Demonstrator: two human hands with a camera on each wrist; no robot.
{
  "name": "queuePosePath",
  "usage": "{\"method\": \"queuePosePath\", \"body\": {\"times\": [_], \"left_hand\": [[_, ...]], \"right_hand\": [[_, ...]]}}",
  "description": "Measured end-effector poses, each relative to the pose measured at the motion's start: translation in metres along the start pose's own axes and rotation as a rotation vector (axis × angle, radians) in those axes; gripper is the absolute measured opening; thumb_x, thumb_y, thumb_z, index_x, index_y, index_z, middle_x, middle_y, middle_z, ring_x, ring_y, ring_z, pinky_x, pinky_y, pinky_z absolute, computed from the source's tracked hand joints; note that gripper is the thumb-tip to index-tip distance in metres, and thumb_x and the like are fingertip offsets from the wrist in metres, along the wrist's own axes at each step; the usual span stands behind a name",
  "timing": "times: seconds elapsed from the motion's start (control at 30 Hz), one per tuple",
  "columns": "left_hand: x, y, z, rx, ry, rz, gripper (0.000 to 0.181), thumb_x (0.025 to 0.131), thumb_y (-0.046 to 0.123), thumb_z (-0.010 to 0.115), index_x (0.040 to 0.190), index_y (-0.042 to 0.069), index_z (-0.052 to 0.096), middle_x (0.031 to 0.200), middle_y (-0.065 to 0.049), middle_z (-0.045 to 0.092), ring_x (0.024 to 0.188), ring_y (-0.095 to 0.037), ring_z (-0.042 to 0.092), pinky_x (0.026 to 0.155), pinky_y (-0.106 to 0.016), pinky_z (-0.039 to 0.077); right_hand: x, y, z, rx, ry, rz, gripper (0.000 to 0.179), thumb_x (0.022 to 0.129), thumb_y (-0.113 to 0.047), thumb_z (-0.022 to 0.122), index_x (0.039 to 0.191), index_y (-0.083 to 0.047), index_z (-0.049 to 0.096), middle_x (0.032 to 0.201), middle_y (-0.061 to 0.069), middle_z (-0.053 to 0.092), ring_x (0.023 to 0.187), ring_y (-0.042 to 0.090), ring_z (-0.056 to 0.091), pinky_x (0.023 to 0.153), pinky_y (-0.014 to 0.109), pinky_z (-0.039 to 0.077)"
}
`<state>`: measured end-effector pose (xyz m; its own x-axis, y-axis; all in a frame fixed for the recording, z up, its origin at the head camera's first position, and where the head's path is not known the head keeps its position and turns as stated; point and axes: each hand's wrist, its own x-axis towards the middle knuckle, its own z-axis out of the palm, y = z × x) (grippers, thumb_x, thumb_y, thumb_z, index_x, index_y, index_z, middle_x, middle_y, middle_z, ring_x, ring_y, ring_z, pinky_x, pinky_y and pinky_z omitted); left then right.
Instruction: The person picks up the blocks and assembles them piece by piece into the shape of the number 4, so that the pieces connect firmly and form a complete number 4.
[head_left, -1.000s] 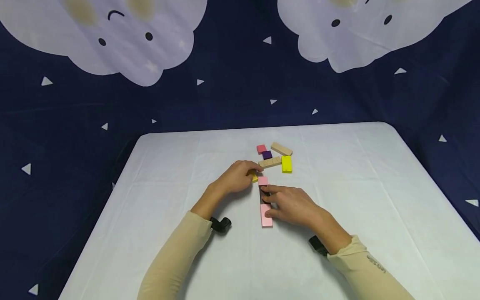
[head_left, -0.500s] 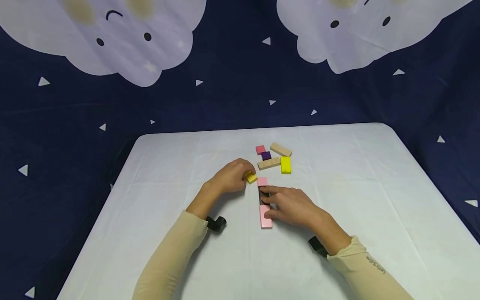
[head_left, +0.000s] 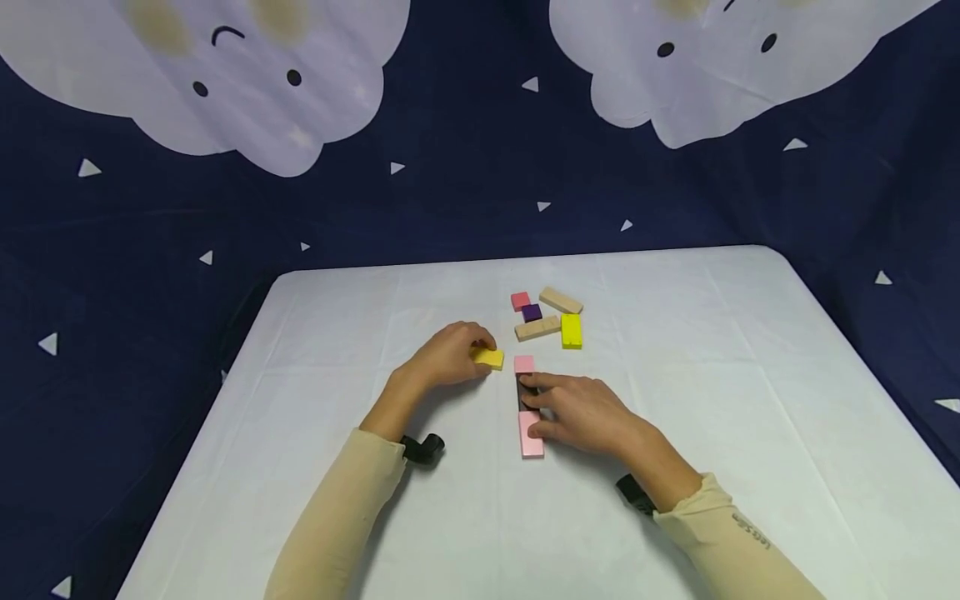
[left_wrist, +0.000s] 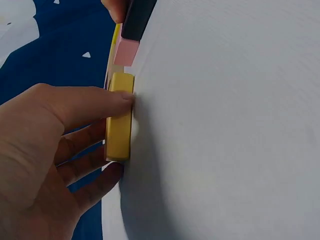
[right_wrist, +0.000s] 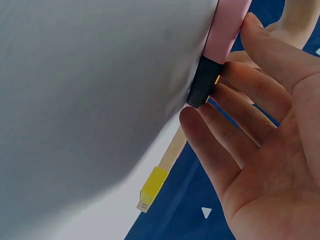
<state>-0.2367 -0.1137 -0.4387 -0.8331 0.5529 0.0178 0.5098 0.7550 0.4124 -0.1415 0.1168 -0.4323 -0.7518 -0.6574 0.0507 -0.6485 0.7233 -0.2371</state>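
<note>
My left hand (head_left: 450,353) pinches a yellow block (head_left: 491,359) between thumb and fingers, just left of a row of blocks. In the left wrist view the thumb lies across the yellow block's (left_wrist: 120,135) side, and the other fingers are behind it. The row runs away from me: a pink block (head_left: 532,448) nearest, a black block (head_left: 522,400) in the middle, a smaller-looking pink block (head_left: 524,364) at the far end. From the right side, my right hand (head_left: 585,412) touches the row with extended fingers, its thumb at the near pink block, partly covering the black one.
Beyond the row lie two plain wooden blocks (head_left: 561,300), a yellow block (head_left: 572,332), a small red block (head_left: 521,301) and a small dark purple block (head_left: 532,312). A white cloth covers the table (head_left: 675,333); a dark blue patterned curtain (head_left: 465,208) hangs behind.
My left hand has moved left with the yellow block, away from the far end of the row, and more of that block now shows. My right hand stays at the row.
</note>
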Motion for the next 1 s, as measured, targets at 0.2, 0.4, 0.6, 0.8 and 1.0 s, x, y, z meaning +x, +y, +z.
{"method": "queuePosePath", "body": {"times": [0.2, 0.4, 0.6, 0.8, 1.0], "left_hand": [[-0.006, -0.006, 0.002, -0.017, -0.001, -0.001, 0.034, 0.069, 0.023, 0.074, 0.101, 0.016, 0.065, 0.091, 0.009, 0.058, 0.083, -0.007, 0.049, 0.078, -0.024, 0.039], [-0.009, -0.006, 0.003, -0.027, -0.009, 0.007, 0.034, 0.067, 0.023, 0.075, 0.099, 0.016, 0.065, 0.09, 0.008, 0.058, 0.08, -0.007, 0.049, 0.076, -0.025, 0.04], [-0.011, 0.0, 0.002, -0.06, -0.023, 0.02, 0.034, 0.067, 0.023, 0.075, 0.099, 0.016, 0.065, 0.089, 0.009, 0.057, 0.08, -0.009, 0.049, 0.076, -0.027, 0.04], [-0.011, 0.003, 0.003, -0.06, -0.021, 0.036, 0.034, 0.068, 0.023, 0.075, 0.099, 0.017, 0.064, 0.089, 0.009, 0.056, 0.081, -0.009, 0.049, 0.075, -0.026, 0.04], [-0.008, 0.004, 0.007, -0.049, -0.032, 0.061, 0.033, 0.068, 0.024, 0.075, 0.099, 0.016, 0.065, 0.09, 0.008, 0.057, 0.08, -0.008, 0.049, 0.074, -0.025, 0.04]], "right_hand": [[0.0, -0.002, 0.0, 0.014, -0.016, 0.014, 0.049, 0.076, -0.047, 0.065, 0.117, -0.021, 0.061, 0.132, -0.008, 0.043, 0.115, 0.011, 0.044, 0.073, 0.039, 0.046], [0.0, -0.002, 0.0, 0.018, -0.005, 0.008, 0.048, 0.076, -0.047, 0.065, 0.116, -0.02, 0.061, 0.132, -0.007, 0.044, 0.115, 0.012, 0.044, 0.074, 0.039, 0.046], [0.0, -0.002, 0.0, 0.016, 0.0, 0.012, 0.049, 0.076, -0.047, 0.065, 0.116, -0.021, 0.061, 0.132, -0.007, 0.044, 0.115, 0.012, 0.045, 0.073, 0.039, 0.046], [0.0, -0.001, 0.0, 0.006, -0.009, 0.01, 0.049, 0.075, -0.048, 0.065, 0.117, -0.022, 0.061, 0.132, -0.007, 0.044, 0.115, 0.012, 0.044, 0.074, 0.038, 0.046], [0.0, -0.001, 0.0, 0.016, -0.013, 0.017, 0.049, 0.076, -0.048, 0.064, 0.117, -0.022, 0.061, 0.133, -0.008, 0.043, 0.116, 0.012, 0.044, 0.073, 0.039, 0.046]]}}
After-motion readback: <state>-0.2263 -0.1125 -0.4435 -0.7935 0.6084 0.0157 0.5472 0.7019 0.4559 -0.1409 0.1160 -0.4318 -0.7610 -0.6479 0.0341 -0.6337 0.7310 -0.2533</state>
